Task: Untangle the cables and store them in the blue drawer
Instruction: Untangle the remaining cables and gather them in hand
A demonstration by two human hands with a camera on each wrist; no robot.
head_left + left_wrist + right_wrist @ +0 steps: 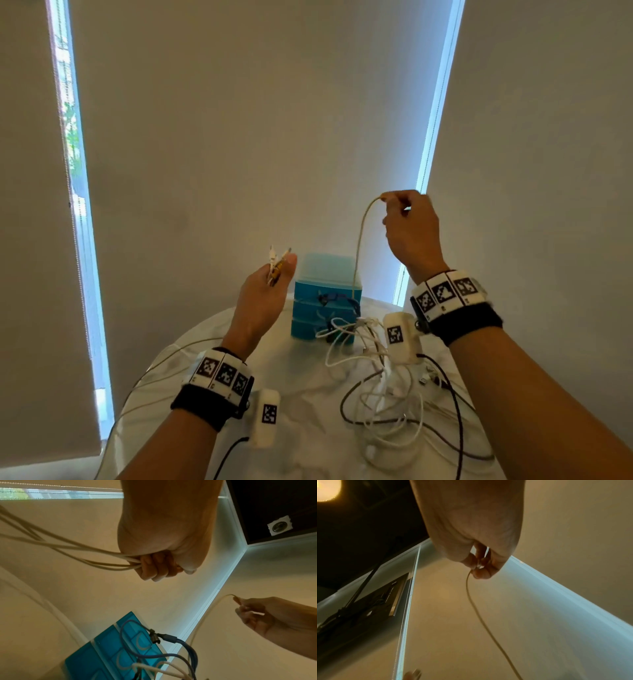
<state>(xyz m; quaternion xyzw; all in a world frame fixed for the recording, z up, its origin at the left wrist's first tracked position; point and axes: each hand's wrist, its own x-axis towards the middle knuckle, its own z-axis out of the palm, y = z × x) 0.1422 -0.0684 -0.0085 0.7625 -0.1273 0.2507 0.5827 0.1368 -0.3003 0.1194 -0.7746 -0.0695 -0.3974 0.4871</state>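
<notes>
A blue drawer unit [322,296] stands at the far side of the round table, with a blue cable [187,646] draped over its front. My left hand [263,298] is raised left of it and grips a bundle of white cables [72,550], whose plug ends [275,260] stick up past my fingers. My right hand [407,226] is held high, above and right of the drawers, pinching the end of one thin white cable [359,246] that hangs down to the drawer's front. A tangle of white and dark cables [390,387] lies on the table below my right wrist.
The round table [301,442] wears a white crumpled cloth. Pale roller blinds [239,120] fill the background, with bright window strips at left and right. A thin dark lead [229,452] runs off the table's near edge.
</notes>
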